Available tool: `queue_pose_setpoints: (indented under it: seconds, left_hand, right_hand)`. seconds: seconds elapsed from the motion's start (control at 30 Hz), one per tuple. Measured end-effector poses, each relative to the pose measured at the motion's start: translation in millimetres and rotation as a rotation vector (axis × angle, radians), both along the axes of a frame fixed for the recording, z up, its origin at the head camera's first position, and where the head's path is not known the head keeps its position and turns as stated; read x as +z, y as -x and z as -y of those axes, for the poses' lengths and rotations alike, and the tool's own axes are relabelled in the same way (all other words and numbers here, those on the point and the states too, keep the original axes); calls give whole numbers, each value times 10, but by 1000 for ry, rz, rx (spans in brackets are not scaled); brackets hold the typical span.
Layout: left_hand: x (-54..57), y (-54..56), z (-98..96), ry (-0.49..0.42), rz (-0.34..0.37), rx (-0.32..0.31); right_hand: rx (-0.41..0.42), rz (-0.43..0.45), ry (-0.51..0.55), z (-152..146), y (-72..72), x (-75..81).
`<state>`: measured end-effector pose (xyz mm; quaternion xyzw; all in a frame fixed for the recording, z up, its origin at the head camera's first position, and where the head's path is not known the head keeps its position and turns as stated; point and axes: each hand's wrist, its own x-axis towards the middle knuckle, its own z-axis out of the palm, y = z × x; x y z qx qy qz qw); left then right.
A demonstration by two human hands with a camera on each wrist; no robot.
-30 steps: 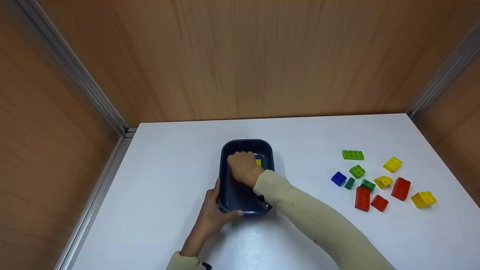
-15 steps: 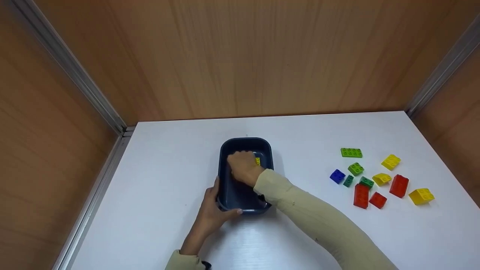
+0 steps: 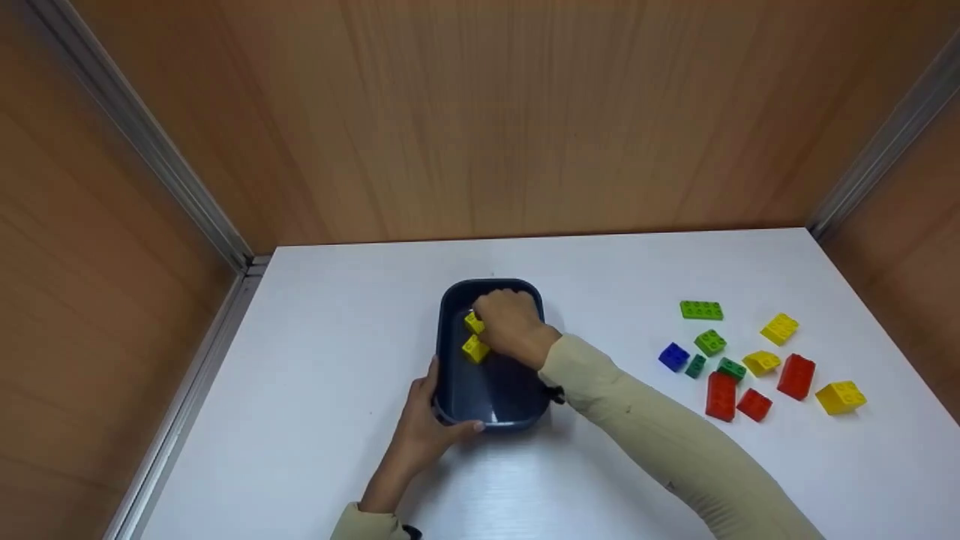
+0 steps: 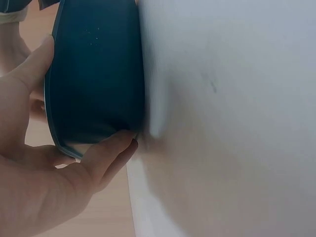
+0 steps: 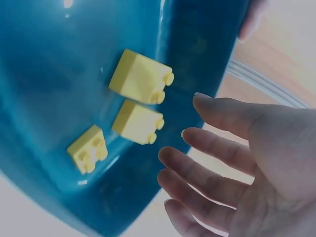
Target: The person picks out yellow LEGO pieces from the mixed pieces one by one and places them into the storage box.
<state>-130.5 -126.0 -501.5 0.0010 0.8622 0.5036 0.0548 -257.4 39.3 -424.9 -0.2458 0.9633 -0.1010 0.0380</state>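
Note:
A dark blue plastic tray (image 3: pixel 495 390) stands on the table. My left hand (image 3: pixel 420 427) grips its near left corner, with the thumb on the near side and the fingers along the left wall; the left wrist view shows this hand (image 4: pixel 64 168) against the tray's outside. My right hand (image 3: pixel 514 324) hovers in the far part of the tray. From the right wrist, that hand (image 5: pixel 217 163) has loosely spread fingers and holds nothing. Beside it in the tray lie a large yellow brick (image 5: pixel 140 76), a middle-sized yellow brick (image 5: pixel 138 122) and a small yellow brick (image 5: pixel 89 149).
Several loose toy bricks lie on the right side of the white table (image 3: pixel 337 322), among them a red brick (image 3: pixel 796 376), a blue brick (image 3: pixel 673 357), a long green brick (image 3: pixel 701 310) and a yellow brick (image 3: pixel 841 397). A wooden panel (image 3: pixel 480 120) rises behind.
My right hand has shifted to the right inside the tray, uncovering two yellow bricks at its left side. My left hand keeps its hold on the tray.

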Motion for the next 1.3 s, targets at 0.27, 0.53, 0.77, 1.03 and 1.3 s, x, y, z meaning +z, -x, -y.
queue_pose_setpoints:
  seconds: [0.27, 0.53, 0.77, 1.03, 1.3]
  left_hand:
    - [15, -8, -5, 17, 11, 18]
    - [9, -13, -9, 31, 39, 36]
    - [-1, -23, -9, 18, 33, 30]
    - [-8, -24, -21, -4, 42, 28]
    - [0, -10, -28, -5, 36, 26]
  right_hand:
    - [-20, -33, 63, -301, -54, 70]
    - [-54, -47, 47, -512, -145, 107]
    - [-79, -76, 74, -710, -202, 96]
    - [-139, -115, 107, -1050, -223, 71]
    - [-206, -113, 158, -1451, -234, 1]
